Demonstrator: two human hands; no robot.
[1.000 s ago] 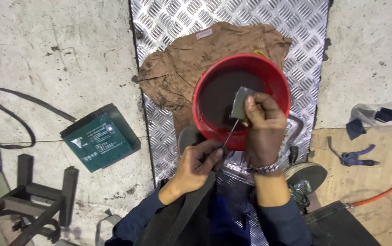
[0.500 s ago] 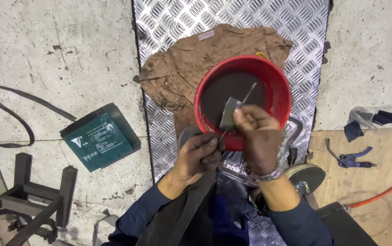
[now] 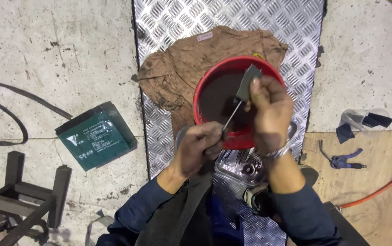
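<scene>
The left hand grips a thin rod; the right hand rubs it with grey sandpaper above the red bucket, seemingly mid-work.

Both hands hold a thin rod over the red bucket.

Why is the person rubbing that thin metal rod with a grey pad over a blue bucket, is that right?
Not quite: the bucket is red, not blue, as the head view shows. The rest holds: the left hand grips the thin metal rod and the right hand presses the grey pad on it over the bucket.
</scene>
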